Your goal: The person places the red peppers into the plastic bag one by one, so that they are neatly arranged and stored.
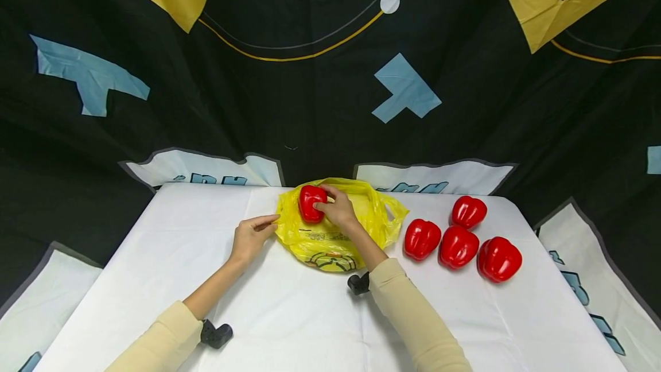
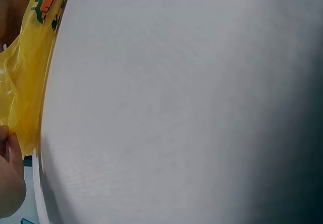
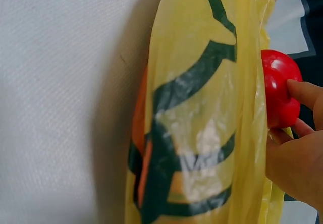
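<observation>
A yellow plastic bag point(image 1: 330, 245) with dark printing lies at the far middle of the table. My right hand point(image 1: 338, 209) grips a red bell pepper point(image 1: 312, 202) over the bag's mouth, thumb on its near side. The right wrist view shows that bell pepper point(image 3: 280, 88) partly behind the bag's wall point(image 3: 202, 103), with the thumb on its skin. At the bag's left edge, my left hand point(image 1: 253, 239) pinches the plastic between thumb and fingers. The left wrist view has these fingertips point(image 2: 15, 151) at the yellow bag's edge point(image 2: 28, 108).
Right of the bag sit several more red bell peppers point(image 1: 458, 247), grouped close together on the white-covered table point(image 1: 289, 326). A dark cloth backdrop point(image 1: 289, 113) with coloured shapes hangs behind the table's far edge. Black devices point(image 1: 216, 334) are worn at both wrists.
</observation>
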A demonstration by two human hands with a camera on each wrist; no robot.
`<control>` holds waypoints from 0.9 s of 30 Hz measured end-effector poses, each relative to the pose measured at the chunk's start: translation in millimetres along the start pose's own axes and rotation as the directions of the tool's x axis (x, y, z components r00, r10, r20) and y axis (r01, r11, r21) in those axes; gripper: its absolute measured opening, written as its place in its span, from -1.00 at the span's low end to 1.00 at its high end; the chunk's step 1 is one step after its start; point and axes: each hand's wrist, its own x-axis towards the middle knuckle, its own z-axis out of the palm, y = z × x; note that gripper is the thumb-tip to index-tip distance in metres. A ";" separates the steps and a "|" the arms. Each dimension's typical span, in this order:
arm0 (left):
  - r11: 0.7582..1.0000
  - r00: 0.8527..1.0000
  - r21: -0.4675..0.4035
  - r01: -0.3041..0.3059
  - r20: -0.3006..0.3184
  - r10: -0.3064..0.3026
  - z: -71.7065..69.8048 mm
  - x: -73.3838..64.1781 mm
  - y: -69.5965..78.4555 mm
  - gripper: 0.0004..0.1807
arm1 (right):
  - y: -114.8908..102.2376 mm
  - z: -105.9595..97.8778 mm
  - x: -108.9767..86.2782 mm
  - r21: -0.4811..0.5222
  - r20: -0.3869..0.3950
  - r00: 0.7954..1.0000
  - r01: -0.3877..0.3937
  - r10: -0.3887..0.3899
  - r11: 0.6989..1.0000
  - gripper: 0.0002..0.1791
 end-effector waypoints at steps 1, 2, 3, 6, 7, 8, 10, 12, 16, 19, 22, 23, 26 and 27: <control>1.000 1.000 0.001 0.000 0.000 0.000 0.0 -0.2 0.0 -0.74 | 0.6 -0.2 -0.1 0.006 0.002 1.000 -0.003 0.003 1.000 -0.38; 1.000 1.000 0.003 -0.001 -0.001 0.001 0.0 -0.2 -0.2 -0.74 | 1.2 -0.4 -0.1 0.011 0.004 1.000 -0.006 0.006 1.000 -0.38; 1.000 1.000 0.004 0.001 -0.002 -0.001 0.0 -0.3 -0.3 -0.74 | 1.6 -0.5 -0.1 0.016 0.006 1.000 -0.010 0.010 1.000 -0.37; 1.000 1.000 0.004 -0.001 0.002 0.001 0.3 -0.6 -0.6 -0.74 | 3.5 -1.0 0.2 0.020 0.009 1.000 -0.021 0.021 1.000 -0.36; 1.000 1.000 0.002 -0.002 0.003 0.002 0.4 -0.6 -0.8 -0.74 | 3.9 -1.1 0.4 0.020 0.009 1.000 -0.023 0.023 1.000 -0.35; 1.000 1.000 0.002 -0.005 0.005 0.005 0.4 -0.6 -0.9 -0.74 | 4.1 -1.1 0.5 0.018 0.011 1.000 -0.024 0.024 1.000 -0.34; 1.000 1.000 -0.003 -0.005 0.006 0.005 0.5 -0.9 -0.5 -0.74 | 4.0 -1.4 0.7 0.017 0.015 1.000 -0.023 0.022 1.000 -0.33; 1.000 1.000 -0.004 -0.006 0.004 0.006 0.6 -0.8 -0.3 -0.75 | 3.0 -2.2 0.3 0.022 0.022 1.000 -0.020 0.020 1.000 -0.32; 1.000 1.000 0.001 0.001 0.002 -0.001 0.7 0.1 0.1 -0.74 | 0.8 -5.5 -1.2 0.033 0.036 0.999 -0.013 0.012 0.999 -0.32; 1.000 1.000 0.002 0.007 0.003 -0.007 0.7 0.6 0.8 -0.74 | -0.4 -9.6 -2.6 0.039 0.039 0.999 0.001 -0.003 0.999 -0.33; 1.000 1.000 0.003 0.011 0.004 -0.011 0.2 0.5 1.4 -0.74 | -1.7 -15.0 -4.3 0.038 0.037 0.999 0.015 -0.017 0.999 -0.33; 1.000 1.000 0.006 0.011 0.004 -0.011 -0.2 0.6 1.5 -0.74 | -2.6 -17.3 -5.4 0.035 0.036 0.999 0.022 -0.023 0.999 -0.33; 1.000 1.000 0.013 0.010 0.002 -0.010 -1.0 0.2 1.4 -0.74 | -5.6 -25.4 -9.0 0.016 0.026 0.999 0.033 -0.033 0.999 -0.33; 1.000 1.000 0.014 0.013 0.002 -0.013 -1.2 -0.2 1.5 -0.74 | -6.7 -28.6 -10.4 0.006 0.023 0.999 0.042 -0.042 0.999 -0.33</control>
